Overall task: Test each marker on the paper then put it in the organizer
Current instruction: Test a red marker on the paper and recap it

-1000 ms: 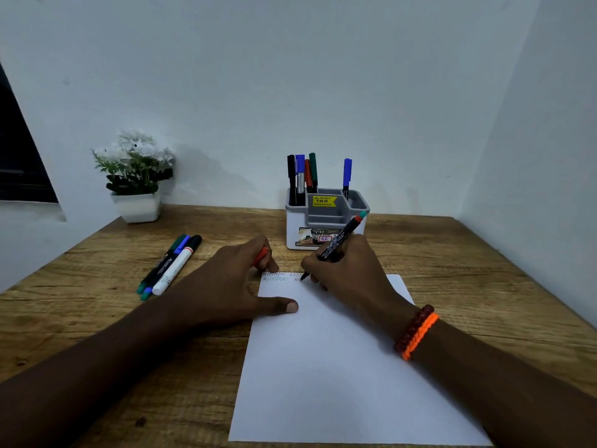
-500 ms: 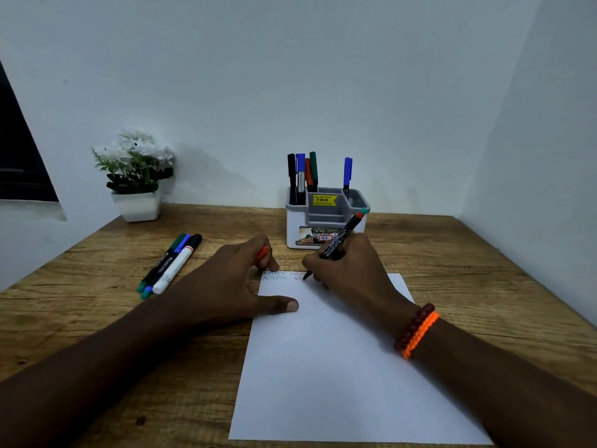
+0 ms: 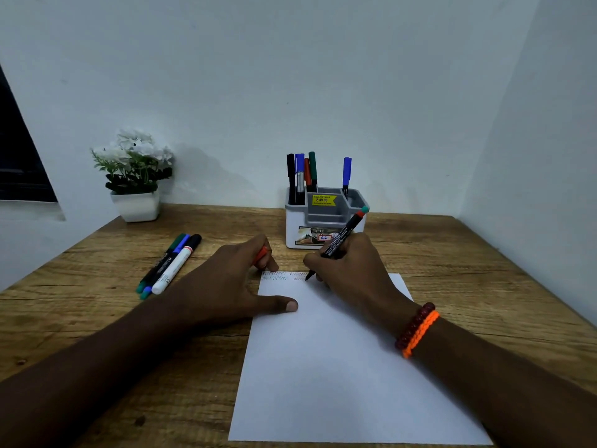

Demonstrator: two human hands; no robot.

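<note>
Three untested markers (image 3: pixel 168 265) lie left of centre on the counter (image 3: pixel 452 270). Right hand (image 3: pixel 352 270): fingers clamped on a black marker (image 3: pixel 339 242), tip at the paper (image 3: pixel 339 367) near its top edge, beside the scribbles (image 3: pixel 284 276). Left hand (image 3: pixel 226 286) pins the sheet, fingers curled on an orange cap (image 3: pixel 261 255). I'd keep strokes short and light, with the sheet held flat. Organizer (image 3: pixel 323 218) stands just above; the path there looks clear, though its left slot is crowded.
</note>
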